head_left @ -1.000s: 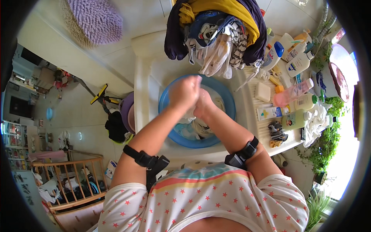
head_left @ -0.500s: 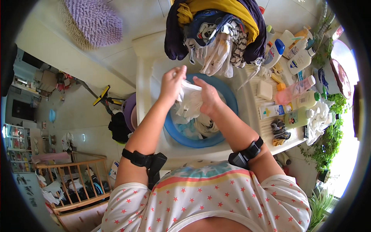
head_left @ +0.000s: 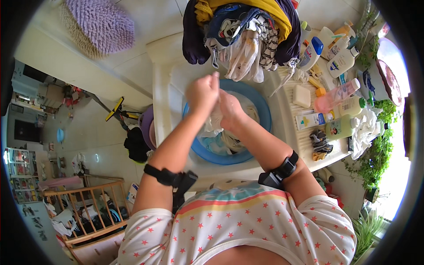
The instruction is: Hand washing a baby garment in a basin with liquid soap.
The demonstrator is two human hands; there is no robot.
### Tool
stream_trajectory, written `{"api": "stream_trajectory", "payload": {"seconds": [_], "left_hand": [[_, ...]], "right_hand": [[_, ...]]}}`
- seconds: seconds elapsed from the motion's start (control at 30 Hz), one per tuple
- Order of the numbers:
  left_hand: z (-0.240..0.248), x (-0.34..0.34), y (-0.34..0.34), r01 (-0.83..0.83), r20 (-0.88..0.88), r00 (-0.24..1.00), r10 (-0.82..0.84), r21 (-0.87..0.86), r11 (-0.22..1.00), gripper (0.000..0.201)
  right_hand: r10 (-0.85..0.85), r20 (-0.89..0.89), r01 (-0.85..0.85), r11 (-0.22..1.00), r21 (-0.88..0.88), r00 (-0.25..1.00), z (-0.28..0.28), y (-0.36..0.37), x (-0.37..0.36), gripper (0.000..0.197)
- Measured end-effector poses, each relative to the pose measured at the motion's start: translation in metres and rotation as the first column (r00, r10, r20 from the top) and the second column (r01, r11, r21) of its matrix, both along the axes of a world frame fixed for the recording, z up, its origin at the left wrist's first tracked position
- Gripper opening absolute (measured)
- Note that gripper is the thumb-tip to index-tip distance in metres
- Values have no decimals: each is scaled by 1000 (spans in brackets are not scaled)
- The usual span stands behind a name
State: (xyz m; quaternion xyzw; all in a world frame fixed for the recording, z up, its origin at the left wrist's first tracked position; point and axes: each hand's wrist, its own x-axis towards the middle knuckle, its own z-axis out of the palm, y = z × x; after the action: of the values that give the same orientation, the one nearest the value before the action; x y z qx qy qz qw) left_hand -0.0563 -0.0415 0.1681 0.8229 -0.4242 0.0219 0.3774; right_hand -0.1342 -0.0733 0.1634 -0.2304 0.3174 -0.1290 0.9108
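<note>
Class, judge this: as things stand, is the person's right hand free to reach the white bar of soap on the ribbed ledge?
Probably not yet: the right hand grips pale wet cloth with the left hand; the white bar of soap lies unobstructed.

blue basin (head_left: pixel 258 104), white cloth (head_left: pixel 213 124), purple mat (head_left: pixel 102 25)

left hand (head_left: pixel 202 92), right hand (head_left: pixel 229 109), wet cloth (head_left: pixel 215 123), blue basin (head_left: pixel 260 106)

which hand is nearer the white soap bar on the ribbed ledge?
Right. The right hand is over the blue basin, on the side toward the white soap bar. The left hand is beyond it, farther from the soap.
</note>
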Motion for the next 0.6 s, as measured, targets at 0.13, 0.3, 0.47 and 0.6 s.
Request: {"api": "stream_trajectory", "payload": {"seconds": [0.13,0.3,0.47,0.6], "left_hand": [[-4,-23,-3,84,68,994,-80,-50,995,36],[-5,9,-3,-3,77,997,9,-67,998,35],[-4,-30,-2,306,268,935,-233,-274,912,27],[-1,9,-2,-1,190,981,31,-157,988,34]], "right_hand": [[-2,401,-61,988,144,916,-51,-18,-4,28],[31,-102,-36,998,-43,994,-2,0,2,23],[60,296,-86,993,75,953,-52,-20,-5,22],[72,-37,-74,995,-60,997,9,1,1,26]]}}
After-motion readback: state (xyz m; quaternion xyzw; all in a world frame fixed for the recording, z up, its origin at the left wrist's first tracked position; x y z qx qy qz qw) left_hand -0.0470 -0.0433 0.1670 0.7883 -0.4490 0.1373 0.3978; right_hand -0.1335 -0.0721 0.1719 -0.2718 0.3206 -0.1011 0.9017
